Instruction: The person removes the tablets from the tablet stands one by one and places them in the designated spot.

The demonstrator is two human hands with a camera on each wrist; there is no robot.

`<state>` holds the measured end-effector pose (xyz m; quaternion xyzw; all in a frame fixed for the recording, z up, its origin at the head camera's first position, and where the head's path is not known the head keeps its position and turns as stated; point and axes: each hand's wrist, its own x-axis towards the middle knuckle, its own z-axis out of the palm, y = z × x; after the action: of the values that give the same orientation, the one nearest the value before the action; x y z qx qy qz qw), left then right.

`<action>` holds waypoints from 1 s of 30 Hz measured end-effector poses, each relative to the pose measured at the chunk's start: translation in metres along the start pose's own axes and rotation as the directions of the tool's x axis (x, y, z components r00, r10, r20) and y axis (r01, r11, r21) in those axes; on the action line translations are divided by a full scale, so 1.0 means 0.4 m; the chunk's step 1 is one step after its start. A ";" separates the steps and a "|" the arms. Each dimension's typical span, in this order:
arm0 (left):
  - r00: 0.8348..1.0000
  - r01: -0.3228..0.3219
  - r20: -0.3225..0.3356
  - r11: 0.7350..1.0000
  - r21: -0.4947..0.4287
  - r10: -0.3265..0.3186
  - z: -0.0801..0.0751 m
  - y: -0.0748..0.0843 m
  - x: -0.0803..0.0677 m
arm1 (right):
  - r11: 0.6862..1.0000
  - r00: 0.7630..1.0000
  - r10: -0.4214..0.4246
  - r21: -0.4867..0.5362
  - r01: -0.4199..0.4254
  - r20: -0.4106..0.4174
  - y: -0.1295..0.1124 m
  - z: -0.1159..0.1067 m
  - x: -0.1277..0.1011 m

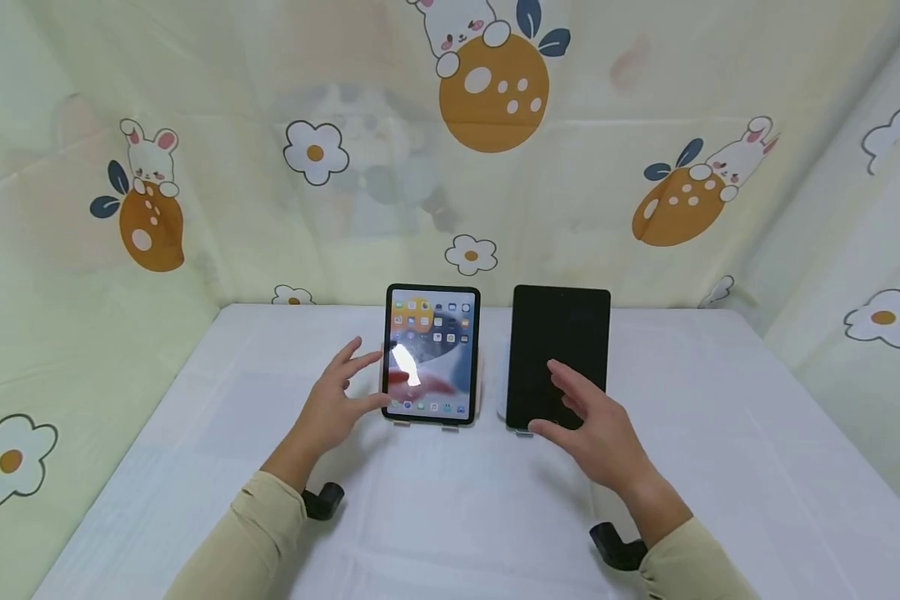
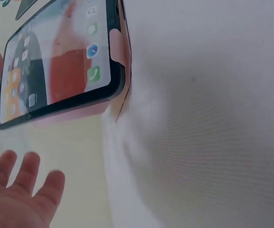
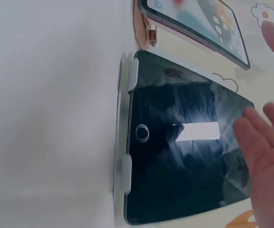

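Observation:
Two tablets stand side by side, propped up on small stands. The lit tablet (image 1: 450, 354) shows a home screen with app icons and leans on a pink stand (image 2: 118, 47). Beside it, the dark tablet (image 1: 540, 333) has a black screen with a round home button (image 3: 142, 133) and sits in a white stand (image 3: 133, 75). My left hand (image 1: 328, 412) is at the lit tablet's left edge, fingers spread and thumb by its lower left corner. In front of the dark tablet's lower right part is my right hand (image 1: 603, 433), fingers loosely extended, holding nothing.
A white cloth covers the table (image 1: 450, 517). Behind it hangs a pale curtain (image 1: 232, 225) printed with rabbits, oranges and flowers, continuing along both sides. Black mounts (image 1: 617, 548) protrude from both wrists just above the table.

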<state>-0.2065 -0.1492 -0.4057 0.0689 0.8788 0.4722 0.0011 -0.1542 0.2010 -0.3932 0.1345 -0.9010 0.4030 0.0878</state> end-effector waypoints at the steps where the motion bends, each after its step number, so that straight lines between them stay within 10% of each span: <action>1: 1.000 0.008 0.007 1.000 -0.025 -0.008 -0.002 0.000 0.003 | 0.999 1.000 0.011 0.031 -0.011 0.005 -0.002 0.003 0.005; 14: 0.998 0.064 -0.003 0.978 -0.198 -0.066 -0.004 0.007 0.072 | 0.947 0.995 0.087 0.307 -0.095 0.041 -0.045 0.064 0.115; 22: 0.995 0.085 0.011 0.826 -0.557 -0.096 0.006 0.015 0.123 | 0.949 0.994 0.084 0.300 -0.102 0.072 -0.074 0.112 0.179; 30: 0.991 0.128 0.059 0.768 -0.628 -0.117 0.005 0.032 0.157 | 0.946 0.987 0.132 0.286 -0.152 0.089 -0.096 0.136 0.226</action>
<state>-0.2668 -0.1331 -0.3921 0.0110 0.6728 0.7371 0.0621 -0.2308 0.1202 -0.3781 0.0944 -0.8414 0.5321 0.0067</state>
